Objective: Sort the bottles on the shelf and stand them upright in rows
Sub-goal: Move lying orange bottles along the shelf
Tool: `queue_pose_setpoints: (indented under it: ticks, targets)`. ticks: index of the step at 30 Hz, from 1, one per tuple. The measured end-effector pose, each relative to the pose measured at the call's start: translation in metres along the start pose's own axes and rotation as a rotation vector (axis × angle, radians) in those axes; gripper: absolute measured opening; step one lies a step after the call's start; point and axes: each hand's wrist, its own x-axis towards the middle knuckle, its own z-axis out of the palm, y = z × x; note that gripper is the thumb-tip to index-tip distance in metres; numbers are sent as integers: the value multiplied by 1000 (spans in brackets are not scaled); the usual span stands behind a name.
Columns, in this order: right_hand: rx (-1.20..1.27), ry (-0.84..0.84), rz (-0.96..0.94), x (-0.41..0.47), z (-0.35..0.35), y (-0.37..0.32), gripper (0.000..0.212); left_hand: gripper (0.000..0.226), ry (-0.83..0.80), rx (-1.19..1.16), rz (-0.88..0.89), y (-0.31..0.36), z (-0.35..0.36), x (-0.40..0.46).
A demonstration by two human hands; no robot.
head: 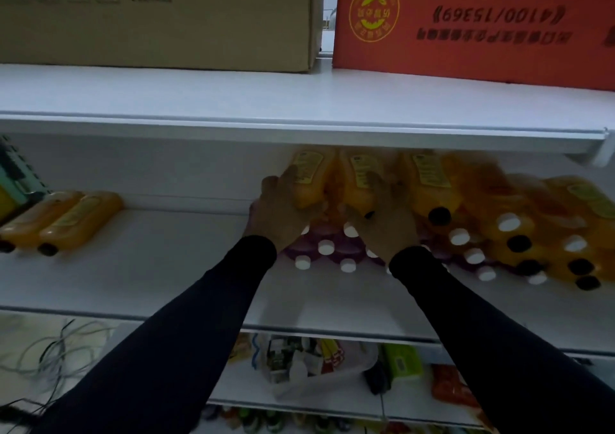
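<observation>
A heap of lying bottles fills the right half of the white shelf [166, 277]: orange juice bottles [519, 220] with black or white caps on top, purple bottles with white caps [336, 254] underneath. My left hand [279, 214] grips one orange bottle [311, 177] at the heap's left end. Beside it, my right hand [382, 220] grips a second orange bottle [361, 177]. Two more orange bottles [63, 220] with black caps lie side by side at the shelf's far left. No bottle stands upright.
The board above [299, 100] carries a tan carton [159, 17] and a red carton [466, 24] and hangs low over the heap. A green-white box [16, 170] sits at far left. Packets and a plastic tub [319, 367] fill the shelf below; cables [56, 350] lie lower left.
</observation>
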Motion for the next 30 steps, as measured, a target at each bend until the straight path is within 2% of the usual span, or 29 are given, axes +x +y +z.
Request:
queue_pose_setpoints:
  ticks: [5,8,12,16,20,25,30]
  targets:
    - [238,40,28,-4,2,-4,75,54,98,-110,42,-8,-21,-25]
    - [350,43,-45,-8,8,-21,71,43,238,-98,-12,-24,-47,-50]
    - [374,-80,-179,-13,29,-60,72,61,378,25,-107,-59,-93,-86]
    - [368,-265,-296,-29,63,-99,66,69,407,37,-254,-105,-129,-122]
    - [294,-430,-353,-44,110,-129,64,70,375,28,-289,-158,-156,-142]
    - [146,-519,-265,-55,190,-155,56,76,282,116,-407,-234,-180,-144]
    - [28,-477,-183,-66,260,-176,62,66,179,127,-325,-285,-194,-127]
